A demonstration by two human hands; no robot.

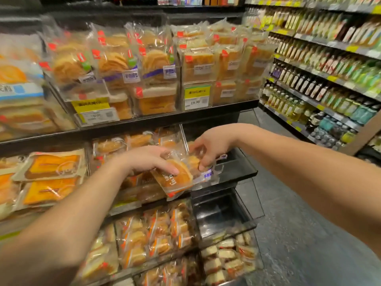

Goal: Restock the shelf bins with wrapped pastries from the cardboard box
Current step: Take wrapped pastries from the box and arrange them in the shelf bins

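Both hands meet over the middle shelf, working on wrapped pastries. The left hand (151,159) lies palm down with its fingers curled over the top of a wrapped pastry (176,178), a golden bun in clear film with an orange printed band, and holds it tilted, its lower corner hanging past the shelf's front edge. The right hand (210,146) reaches in from the right and pinches a second wrapped pastry (198,162) between thumb and fingertips; this one lies just behind and to the right of the first, their wrappers touching.

Both pastries sit at the front of a clear shelf bin (182,137) in the middle tier, at the divider between a compartment holding similar buns and a dark compartment to its right. To the left, flat orange-labelled bread packs (51,168) are stacked. The tier above carries bagged sliced bread and round cakes behind yellow price tags (196,92). Below, bins hold small wrapped cakes (156,234) and sandwich-like pieces (226,256), with one black bin (218,215) between. On the right, across the grey floor (299,234), shelves of bottles (321,65) line the aisle.
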